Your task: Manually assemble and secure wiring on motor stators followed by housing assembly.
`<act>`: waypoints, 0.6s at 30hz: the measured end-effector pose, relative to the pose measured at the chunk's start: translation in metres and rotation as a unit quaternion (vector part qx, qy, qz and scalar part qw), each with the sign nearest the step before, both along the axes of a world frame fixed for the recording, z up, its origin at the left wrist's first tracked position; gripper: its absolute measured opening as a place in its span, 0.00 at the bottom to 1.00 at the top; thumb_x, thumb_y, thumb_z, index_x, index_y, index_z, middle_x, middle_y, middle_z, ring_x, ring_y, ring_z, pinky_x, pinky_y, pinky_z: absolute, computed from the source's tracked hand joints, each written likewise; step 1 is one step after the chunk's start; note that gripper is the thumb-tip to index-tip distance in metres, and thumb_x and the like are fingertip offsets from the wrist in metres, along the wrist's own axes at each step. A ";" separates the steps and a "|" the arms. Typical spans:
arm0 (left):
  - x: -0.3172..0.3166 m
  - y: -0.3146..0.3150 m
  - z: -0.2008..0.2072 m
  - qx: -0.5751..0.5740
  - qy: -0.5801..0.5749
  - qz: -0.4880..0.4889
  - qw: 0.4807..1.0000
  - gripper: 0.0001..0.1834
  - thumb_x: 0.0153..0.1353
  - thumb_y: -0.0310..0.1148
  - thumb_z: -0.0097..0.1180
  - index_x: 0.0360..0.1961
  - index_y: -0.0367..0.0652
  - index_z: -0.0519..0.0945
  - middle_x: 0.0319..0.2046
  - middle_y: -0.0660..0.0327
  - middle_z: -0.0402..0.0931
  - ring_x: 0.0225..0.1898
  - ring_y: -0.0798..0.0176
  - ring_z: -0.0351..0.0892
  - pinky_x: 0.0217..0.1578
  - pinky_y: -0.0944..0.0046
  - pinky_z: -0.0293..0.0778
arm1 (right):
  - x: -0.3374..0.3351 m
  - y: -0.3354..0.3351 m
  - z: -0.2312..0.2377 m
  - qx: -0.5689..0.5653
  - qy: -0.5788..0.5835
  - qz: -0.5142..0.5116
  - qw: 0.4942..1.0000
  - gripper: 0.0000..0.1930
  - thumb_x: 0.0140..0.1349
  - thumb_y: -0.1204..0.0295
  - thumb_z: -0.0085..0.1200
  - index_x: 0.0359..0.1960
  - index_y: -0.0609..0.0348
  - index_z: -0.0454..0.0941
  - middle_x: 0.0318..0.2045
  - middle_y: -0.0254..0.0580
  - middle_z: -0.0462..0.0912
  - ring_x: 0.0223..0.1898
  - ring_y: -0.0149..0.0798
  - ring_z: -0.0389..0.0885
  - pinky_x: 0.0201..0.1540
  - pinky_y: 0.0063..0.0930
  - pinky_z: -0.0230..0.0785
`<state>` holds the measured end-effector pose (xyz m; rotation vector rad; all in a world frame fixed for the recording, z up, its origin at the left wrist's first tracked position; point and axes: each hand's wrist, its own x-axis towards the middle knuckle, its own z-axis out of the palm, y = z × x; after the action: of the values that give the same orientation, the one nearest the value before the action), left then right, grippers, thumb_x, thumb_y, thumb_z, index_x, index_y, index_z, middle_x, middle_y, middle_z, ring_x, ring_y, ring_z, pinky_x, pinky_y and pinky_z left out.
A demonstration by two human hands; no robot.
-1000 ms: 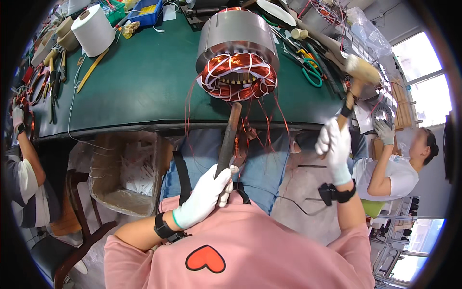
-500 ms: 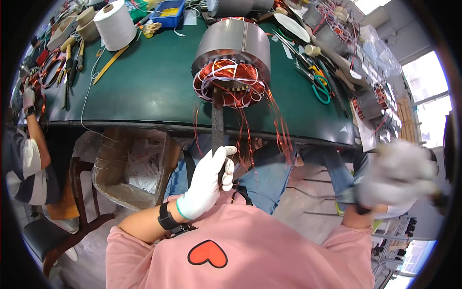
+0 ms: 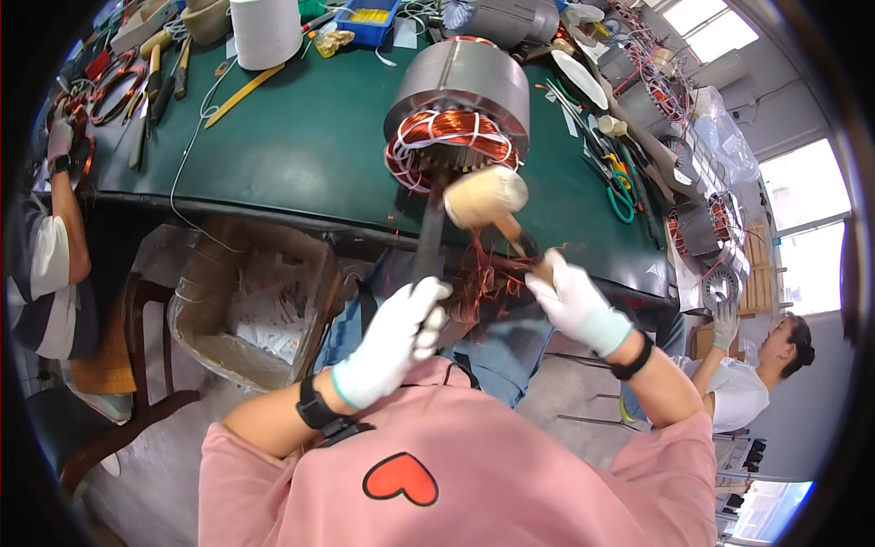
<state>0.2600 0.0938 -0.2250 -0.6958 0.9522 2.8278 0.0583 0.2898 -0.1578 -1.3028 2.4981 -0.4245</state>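
A steel motor stator (image 3: 460, 87) lies on the bench, its copper windings (image 3: 460, 128) laced with white cord and facing me. My left hand (image 3: 394, 333), in a white glove, is closed around a dark flat bar (image 3: 430, 242). The bar's far end reaches into the stator's bore, where its tip is hidden. My gloved right hand (image 3: 576, 305) grips the handle of a mallet with a pale, blurred head (image 3: 483, 196). That head is over the bar's right side, just below the windings; whether they touch I cannot tell. Loose copper wires (image 3: 483, 283) hang below the bench edge.
A white cord spool (image 3: 264, 36), a yellow strip (image 3: 244, 94) and a blue tray (image 3: 367, 27) occupy the bench's far left. Teal-handled scissors (image 3: 622, 196) lie right. A cardboard box (image 3: 196, 301) stands below the bench. Co-workers are at left (image 3: 55, 255) and right (image 3: 738, 383).
My right hand has swung in from the far right, bringing the mallet to the bar. My left hand keeps its hold on the bar. The view has shifted slightly.
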 end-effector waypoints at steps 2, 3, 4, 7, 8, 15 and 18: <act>0.041 -0.027 0.012 -0.043 -0.035 -0.066 0.996 0.20 0.78 0.49 0.44 0.43 0.45 0.78 0.17 0.73 0.60 0.16 0.76 0.52 0.17 0.72 0.49 | -0.006 0.007 0.024 0.035 -0.003 0.065 0.997 0.14 0.68 0.62 0.57 0.41 0.61 0.77 0.31 0.59 0.81 0.33 0.58 0.82 0.33 0.44 0.74; 0.057 -0.039 0.022 -0.027 -0.095 -0.091 0.991 0.17 0.78 0.45 0.45 0.37 0.45 0.77 0.15 0.72 0.58 0.14 0.76 0.50 0.16 0.70 0.47 | -0.010 0.022 0.033 0.036 0.038 0.083 0.995 0.13 0.67 0.62 0.57 0.39 0.61 0.77 0.30 0.57 0.81 0.32 0.56 0.83 0.33 0.42 0.74; 0.073 -0.052 0.031 -0.098 -0.123 -0.119 0.980 0.14 0.76 0.41 0.47 0.35 0.46 0.76 0.15 0.72 0.60 0.14 0.76 0.51 0.15 0.70 0.47 | -0.017 0.048 0.036 -0.019 0.056 0.056 0.997 0.11 0.68 0.64 0.56 0.40 0.61 0.77 0.27 0.51 0.81 0.29 0.51 0.84 0.32 0.40 0.74; 0.108 -0.069 0.044 -0.289 -0.098 0.181 0.935 0.14 0.73 0.41 0.52 0.43 0.41 0.79 0.19 0.72 0.68 0.15 0.76 0.62 0.16 0.72 0.58 | -0.044 0.064 0.019 -0.260 0.043 -0.175 0.949 0.07 0.71 0.70 0.51 0.43 0.59 0.79 0.20 0.30 0.78 0.19 0.33 0.79 0.23 0.31 0.70; 0.097 -0.073 0.059 -0.239 -0.008 0.219 0.946 0.13 0.73 0.41 0.53 0.44 0.41 0.79 0.21 0.70 0.71 0.17 0.76 0.66 0.17 0.72 0.60 | -0.070 0.062 0.027 -0.189 -0.108 -0.268 0.938 0.10 0.73 0.71 0.51 0.50 0.58 0.80 0.21 0.25 0.75 0.17 0.25 0.72 0.20 0.23 0.65; -0.050 -0.064 0.104 -0.368 0.030 0.002 0.930 0.18 0.71 0.35 0.54 0.58 0.38 0.76 0.47 0.61 0.79 0.49 0.67 0.75 0.54 0.63 0.70 | -0.166 -0.141 -0.015 -0.366 -0.411 -0.059 0.833 0.28 0.74 0.59 0.55 0.70 0.59 0.69 0.51 0.35 0.80 0.43 0.25 0.79 0.47 0.21 0.74; -0.076 -0.043 0.111 -0.366 0.007 -0.029 0.930 0.13 0.68 0.32 0.55 0.51 0.41 0.81 0.42 0.60 0.77 0.45 0.64 0.74 0.51 0.61 0.71 | -0.177 -0.181 -0.022 -0.329 -0.454 0.006 0.828 0.24 0.74 0.53 0.54 0.64 0.54 0.76 0.39 0.25 0.78 0.34 0.20 0.72 0.38 0.18 0.66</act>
<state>0.1839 0.0511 -0.1142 -0.6700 2.0170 2.3734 -0.1188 0.1092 -0.1794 -0.9276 1.5433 -1.5716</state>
